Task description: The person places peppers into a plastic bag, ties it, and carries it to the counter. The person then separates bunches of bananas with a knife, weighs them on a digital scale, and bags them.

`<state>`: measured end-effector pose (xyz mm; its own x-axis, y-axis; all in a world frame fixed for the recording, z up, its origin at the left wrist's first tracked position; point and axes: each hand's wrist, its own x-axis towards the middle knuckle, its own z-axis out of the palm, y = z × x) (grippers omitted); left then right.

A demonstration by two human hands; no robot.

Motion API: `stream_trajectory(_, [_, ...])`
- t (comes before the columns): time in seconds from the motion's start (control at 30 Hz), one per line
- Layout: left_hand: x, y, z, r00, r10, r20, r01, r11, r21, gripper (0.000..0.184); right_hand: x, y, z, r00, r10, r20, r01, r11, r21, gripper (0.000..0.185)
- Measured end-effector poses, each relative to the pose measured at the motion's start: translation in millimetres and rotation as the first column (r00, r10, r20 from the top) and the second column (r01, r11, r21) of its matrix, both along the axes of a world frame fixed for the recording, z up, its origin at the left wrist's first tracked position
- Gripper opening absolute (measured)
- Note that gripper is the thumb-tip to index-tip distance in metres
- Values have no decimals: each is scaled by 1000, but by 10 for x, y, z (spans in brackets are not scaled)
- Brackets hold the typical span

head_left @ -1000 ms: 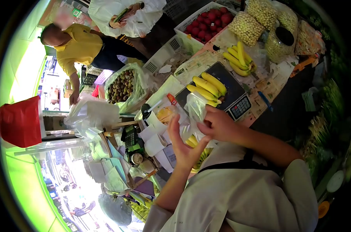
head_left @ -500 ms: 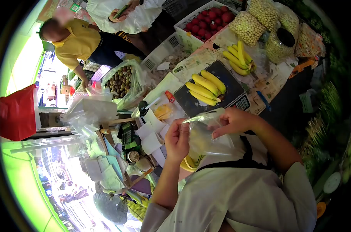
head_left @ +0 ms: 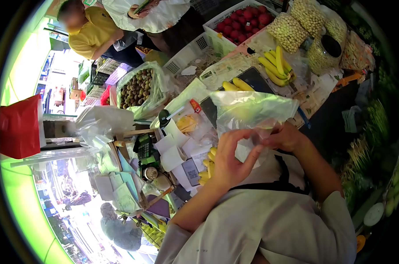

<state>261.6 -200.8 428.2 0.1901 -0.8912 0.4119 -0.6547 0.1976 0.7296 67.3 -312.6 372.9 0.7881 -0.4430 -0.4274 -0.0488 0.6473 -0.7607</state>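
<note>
A clear plastic bag (head_left: 252, 105) stands puffed out in front of my body. My left hand (head_left: 234, 160) pinches its lower edge, with the thumb curved away from the fingers. On the other side my right hand (head_left: 287, 140) grips the gathered plastic. Behind the bag, a bunch of bananas (head_left: 241, 84) lies on the black scale (head_left: 260, 82), and the bag covers most of both. Another bunch of bananas (head_left: 276, 69) rests on the papered table (head_left: 243, 55) beyond the scale. More bananas (head_left: 208, 166) show to the left of my left hand.
A crate of red round fruit (head_left: 243, 26) and bags of pale round beans or nuts (head_left: 289, 33) stand at the back. Brown round fruit (head_left: 137, 90) fills a lined container. Papers (head_left: 124, 193) lie at left. A person in yellow (head_left: 93, 33) and another in white (head_left: 148, 15) stand opposite.
The bag has gone from hanging flat between my hands to puffed out above them, now covering much of the scale. My hands have drawn closer together. The person in yellow has pulled an arm back.
</note>
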Motion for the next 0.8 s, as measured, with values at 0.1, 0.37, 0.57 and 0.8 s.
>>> stream_trajectory(0.1, [-93,57,-8,951,-113,-288,193,945,264,46,66,86,108,981,-41,-187,-3,974,-228,22])
stream_trajectory(0.37, [-30,135,-338,556,116,-823,341,871,353,25,207,191,71,978,-202,-57,189,964,-188,15])
stream_trajectory(0.57, [416,307,-456,-370,149,-917,456,889,-39,4,-733,-258,-734,666,-586,-462,-278,380,-882,20])
stream_trajectory(0.8, [-87,133,-356,382,57,-922,601,743,295,18,-221,214,-468,939,62,-339,-274,731,-625,45])
